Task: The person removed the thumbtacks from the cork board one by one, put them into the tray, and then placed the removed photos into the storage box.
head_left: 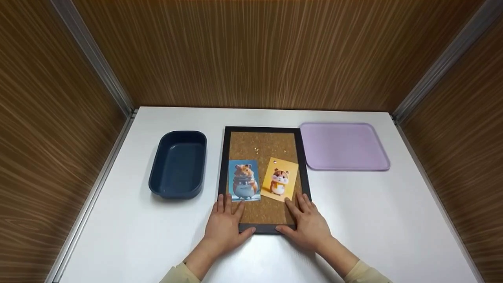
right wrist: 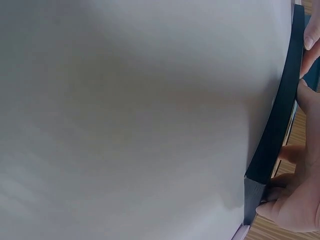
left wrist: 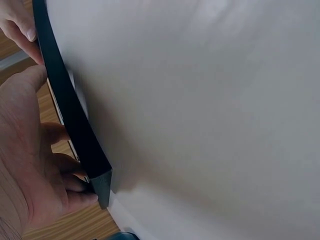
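A black-framed cork board [head_left: 224, 165] lies flat on the white table [head_left: 353, 220]. Two hamster picture cards lie on the cork: a blue one [head_left: 244, 181] and a tilted yellow one [head_left: 279, 180] with a small pin [head_left: 275, 161] at its top. My left hand [head_left: 226, 220] rests on the board's near left corner, fingers flat, thumb at the near edge. My right hand [head_left: 308, 222] lies the same way on the near right corner. The left wrist view shows the frame bar [left wrist: 75, 125] against my left hand [left wrist: 30, 165]. The right wrist view shows the frame bar [right wrist: 277, 120] and my right hand [right wrist: 295, 200].
A dark blue tub [head_left: 178, 165] with nothing in it stands left of the board. A flat lilac tray [head_left: 342, 146] lies to its right. Wood-grain walls [head_left: 259, 51] close in the table at the back and both sides.
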A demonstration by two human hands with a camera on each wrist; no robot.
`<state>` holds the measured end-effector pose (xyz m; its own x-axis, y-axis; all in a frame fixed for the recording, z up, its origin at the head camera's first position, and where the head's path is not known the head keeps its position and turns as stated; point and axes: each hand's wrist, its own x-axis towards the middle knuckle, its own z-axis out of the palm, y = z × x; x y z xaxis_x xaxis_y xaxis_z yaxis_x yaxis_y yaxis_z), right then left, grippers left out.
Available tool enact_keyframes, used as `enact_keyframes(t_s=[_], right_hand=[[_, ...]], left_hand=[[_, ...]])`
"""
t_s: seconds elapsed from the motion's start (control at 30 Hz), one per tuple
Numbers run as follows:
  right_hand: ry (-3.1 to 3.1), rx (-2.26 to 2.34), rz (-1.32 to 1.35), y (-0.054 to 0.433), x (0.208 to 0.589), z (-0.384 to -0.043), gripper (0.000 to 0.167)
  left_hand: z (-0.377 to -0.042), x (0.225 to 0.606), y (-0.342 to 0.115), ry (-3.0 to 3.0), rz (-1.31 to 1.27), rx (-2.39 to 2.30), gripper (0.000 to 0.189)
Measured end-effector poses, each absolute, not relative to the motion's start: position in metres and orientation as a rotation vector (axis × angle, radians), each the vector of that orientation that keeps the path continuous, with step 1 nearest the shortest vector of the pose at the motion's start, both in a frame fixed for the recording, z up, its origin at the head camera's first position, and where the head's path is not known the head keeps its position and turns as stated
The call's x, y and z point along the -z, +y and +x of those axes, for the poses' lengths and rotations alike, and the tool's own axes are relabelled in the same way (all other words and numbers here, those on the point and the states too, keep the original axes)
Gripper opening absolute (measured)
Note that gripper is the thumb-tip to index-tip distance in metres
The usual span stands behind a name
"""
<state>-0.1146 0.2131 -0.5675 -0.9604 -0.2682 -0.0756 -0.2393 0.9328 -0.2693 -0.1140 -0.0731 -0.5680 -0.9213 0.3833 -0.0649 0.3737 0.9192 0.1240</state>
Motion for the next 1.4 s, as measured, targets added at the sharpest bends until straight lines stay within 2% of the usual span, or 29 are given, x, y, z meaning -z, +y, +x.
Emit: enact_keyframes(t_s=[0.9, 1.4], right_hand=[[2.933, 0.399, -0.361, 0.211, 0.542, -0.111, 0.097], [2.938, 0.425, -0.367, 0.211, 0.543, -0.112, 0.097]], left_hand=[[-0.113, 0.546, -0.079, 2.968, 0.576, -0.329, 0.088], [-0.114, 0.542, -0.08, 2.94, 0.563, -0.341, 0.088]])
